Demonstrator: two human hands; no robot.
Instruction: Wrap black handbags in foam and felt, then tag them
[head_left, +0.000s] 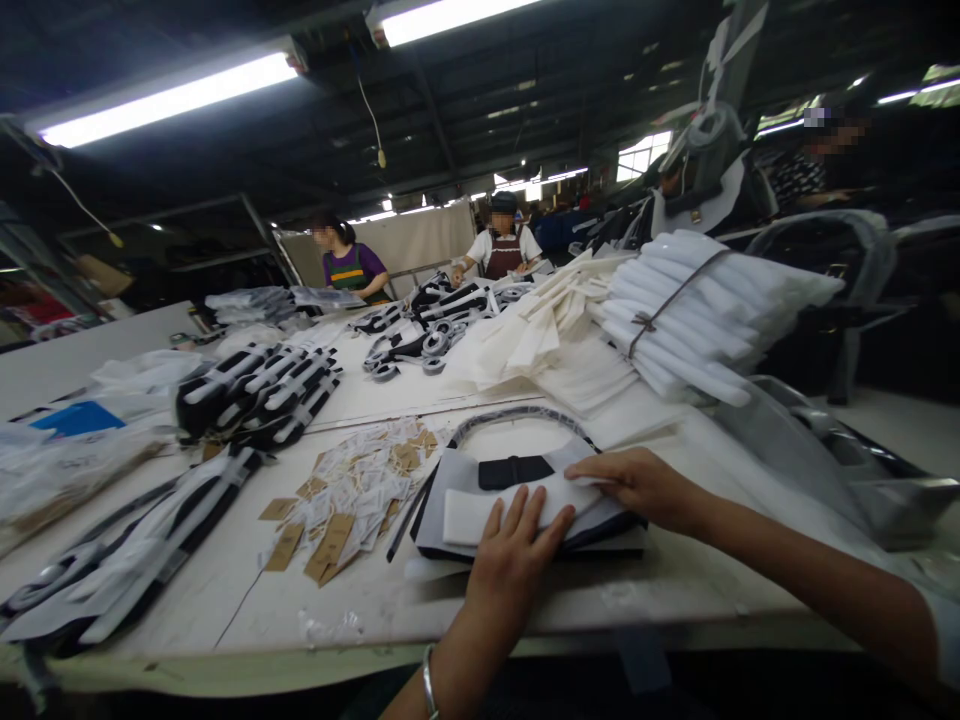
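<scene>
Two bare hands meet over a dark, grey-fronted bag [463, 472] lying near the front edge of a white table [277, 610], its looped handle [517, 412] pointing away; the left hand [517, 545] is open, fingers spread flat on a folded white strip [461, 517] across the bag's front; the right hand [630, 485] has its fingertips at the strip's right end, though whether they pinch it I cannot tell; just left lies a heap of brown and white tags [367, 490]; beyond, two people in aprons stand at the table's far side.
</scene>
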